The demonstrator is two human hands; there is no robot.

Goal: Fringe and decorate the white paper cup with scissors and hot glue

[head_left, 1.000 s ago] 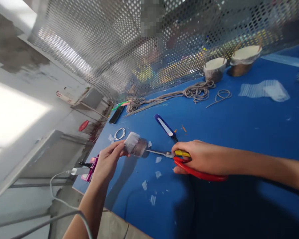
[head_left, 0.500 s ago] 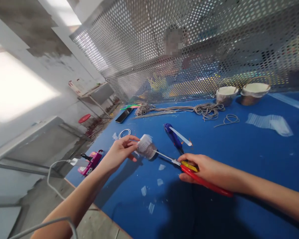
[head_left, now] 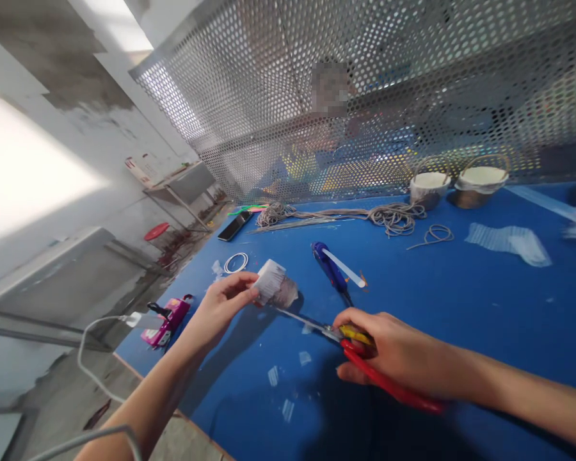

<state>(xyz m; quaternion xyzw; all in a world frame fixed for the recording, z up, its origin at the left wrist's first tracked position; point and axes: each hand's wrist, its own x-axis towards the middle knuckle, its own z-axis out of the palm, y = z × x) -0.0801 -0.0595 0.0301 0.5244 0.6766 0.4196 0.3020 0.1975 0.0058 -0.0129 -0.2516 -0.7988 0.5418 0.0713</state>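
Observation:
My left hand [head_left: 230, 299] pinches the near edge of a small cup [head_left: 283, 289] lying tilted above the table. White ribbed fabric wraps one end of the cup, and its other end is grey-brown. My right hand [head_left: 379, 346] grips a pair of scissors [head_left: 393, 384] with red and yellow handles, their blades pointing left. The blade tips lie just below the cup; whether they touch it I cannot tell. Behind the scissors rests a blue glue gun [head_left: 329, 266] with a white glue stick in it.
Small fabric scraps [head_left: 288, 410] dot the blue table [head_left: 461, 307]. Grey cord [head_left: 396, 218], a phone [head_left: 235, 226], a white ring [head_left: 235, 262] and two lined baskets [head_left: 480, 186] lie farther back. A purple power strip [head_left: 168, 320] sits left. Behind a perforated metal screen [head_left: 249, 128] is a person.
The scissors have moved left and down, from beside the cup's grey-brown end to beneath it. My left hand has tilted the cup, showing more of its white fabric side.

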